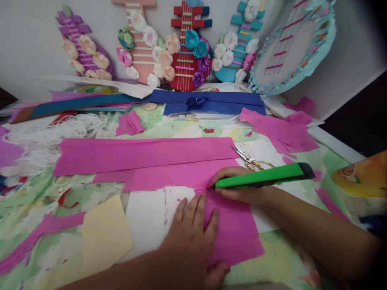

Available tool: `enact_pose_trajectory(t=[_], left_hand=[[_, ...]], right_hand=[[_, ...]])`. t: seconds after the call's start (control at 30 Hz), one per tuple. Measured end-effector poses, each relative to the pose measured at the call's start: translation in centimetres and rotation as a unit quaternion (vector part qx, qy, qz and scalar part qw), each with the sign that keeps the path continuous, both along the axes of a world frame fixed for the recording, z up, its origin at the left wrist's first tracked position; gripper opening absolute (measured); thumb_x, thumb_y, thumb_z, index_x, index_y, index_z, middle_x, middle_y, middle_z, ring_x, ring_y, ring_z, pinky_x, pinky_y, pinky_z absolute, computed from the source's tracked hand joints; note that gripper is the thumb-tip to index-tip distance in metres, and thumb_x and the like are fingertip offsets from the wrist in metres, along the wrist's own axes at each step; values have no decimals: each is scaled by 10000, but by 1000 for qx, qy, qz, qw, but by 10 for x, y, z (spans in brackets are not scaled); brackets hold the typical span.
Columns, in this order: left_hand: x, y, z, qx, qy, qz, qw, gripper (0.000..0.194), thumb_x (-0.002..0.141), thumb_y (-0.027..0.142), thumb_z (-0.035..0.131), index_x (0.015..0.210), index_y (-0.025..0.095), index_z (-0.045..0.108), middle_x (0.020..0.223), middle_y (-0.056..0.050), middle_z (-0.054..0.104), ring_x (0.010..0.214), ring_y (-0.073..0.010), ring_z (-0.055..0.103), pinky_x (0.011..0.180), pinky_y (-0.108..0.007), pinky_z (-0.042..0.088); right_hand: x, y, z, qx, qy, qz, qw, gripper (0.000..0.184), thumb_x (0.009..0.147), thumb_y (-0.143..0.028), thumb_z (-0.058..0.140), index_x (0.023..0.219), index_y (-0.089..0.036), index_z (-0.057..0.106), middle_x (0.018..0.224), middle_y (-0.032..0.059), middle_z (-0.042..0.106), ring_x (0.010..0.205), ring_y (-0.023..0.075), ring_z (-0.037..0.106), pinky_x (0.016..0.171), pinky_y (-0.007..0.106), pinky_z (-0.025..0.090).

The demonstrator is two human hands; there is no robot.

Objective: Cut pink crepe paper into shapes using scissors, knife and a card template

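My right hand (238,187) is closed around a green utility knife (263,175) with a black end. Its dark tip rests at the edge of a sheet of pink crepe paper (232,241). My left hand (193,233) lies flat with its fingers spread, pressing on that paper beside the tip. Under them is a white board (145,217) with pink-stained cut marks. A folded pink strip (145,155) lies just beyond my hands. Small scissors (249,159) with gold handles lie partly behind my right hand.
Several flower-covered toy guitars (186,60) lean against the wall. Blue folded paper (211,100) lies before them. White string (60,137) is heaped at left. A cream paper piece (105,233) lies near my left forearm, and pink scraps (281,127) at right.
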State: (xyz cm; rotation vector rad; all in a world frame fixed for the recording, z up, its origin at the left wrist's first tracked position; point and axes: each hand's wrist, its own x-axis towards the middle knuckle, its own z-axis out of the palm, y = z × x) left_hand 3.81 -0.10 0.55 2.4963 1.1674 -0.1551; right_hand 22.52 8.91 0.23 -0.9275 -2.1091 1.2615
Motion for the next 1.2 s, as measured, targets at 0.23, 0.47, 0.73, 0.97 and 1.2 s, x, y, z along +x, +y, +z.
enact_pose_trajectory(t=[0.23,0.47,0.73,0.97,1.2], left_hand=[[2,1,5,-14,9,2,1000,770,719,638,311,1304,137,290,1362,-224,194,1231,-412,122,940,-606,86],[2,1,11,-25,20,0,1000,773,725,632,310,1315,135,259,1371,-217,164,1236,-411,93,947,-601,82],[2,2,11,-34,37,-2,999,776,725,627,330,1326,149,223,1382,-206,120,1239,-409,58,947,-604,71],[2,2,9,-26,29,-5,999,765,732,632,305,1320,145,245,1373,-221,139,1236,-412,71,944,-603,86],[1,0,1,-5,15,-7,1000,780,732,642,280,1318,128,246,1365,-245,132,1230,-426,56,936,-611,74]], right_hand=[[1,2,1,-11,2,11,1000,159,698,-167,543,855,-150,568,849,43,633,767,113,585,689,219,467],[-1,4,2,6,-14,45,999,167,703,-154,520,857,-156,584,826,29,631,745,106,579,669,205,456],[5,2,2,-56,46,-9,997,159,701,-185,557,855,-146,561,876,55,631,806,130,591,708,233,465],[5,2,3,-36,15,-8,999,148,692,-167,550,839,-156,566,846,37,626,769,116,583,676,215,461],[-1,0,4,25,-50,0,998,151,655,-135,539,797,-151,587,772,29,640,689,109,581,628,203,457]])
